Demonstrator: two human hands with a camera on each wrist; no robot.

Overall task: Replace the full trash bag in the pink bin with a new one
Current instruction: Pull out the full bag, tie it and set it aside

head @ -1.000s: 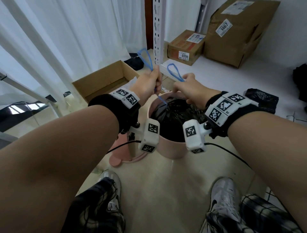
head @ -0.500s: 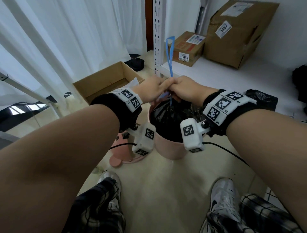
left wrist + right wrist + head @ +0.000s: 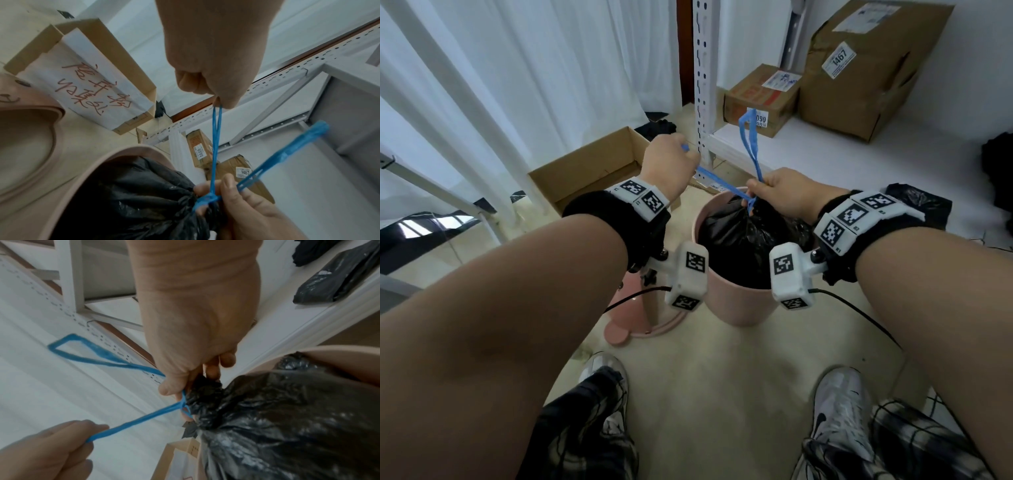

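A pink bin (image 3: 739,308) stands on the floor holding a full black trash bag (image 3: 739,240) with its neck gathered. A blue drawstring knot (image 3: 750,202) sits at the neck. My left hand (image 3: 671,161), up and to the left of the bin, grips one blue drawstring loop (image 3: 216,138) and holds it taut. Right over the bag's neck, my right hand (image 3: 780,192) pinches the second loop (image 3: 751,137) just above the knot (image 3: 207,198); the free end of that loop (image 3: 82,350) sticks out beyond the fingers.
The bin's pink lid (image 3: 633,315) lies on the floor at its left. An open cardboard box (image 3: 585,171) is behind it. A white rack post (image 3: 703,85) and low shelf hold cardboard boxes (image 3: 760,99) and a folded black bag (image 3: 917,202). My shoes are below.
The hands were together over the bin half a second ago. My left hand has since pulled away up and to the left, drawing its loop taut against the knot.
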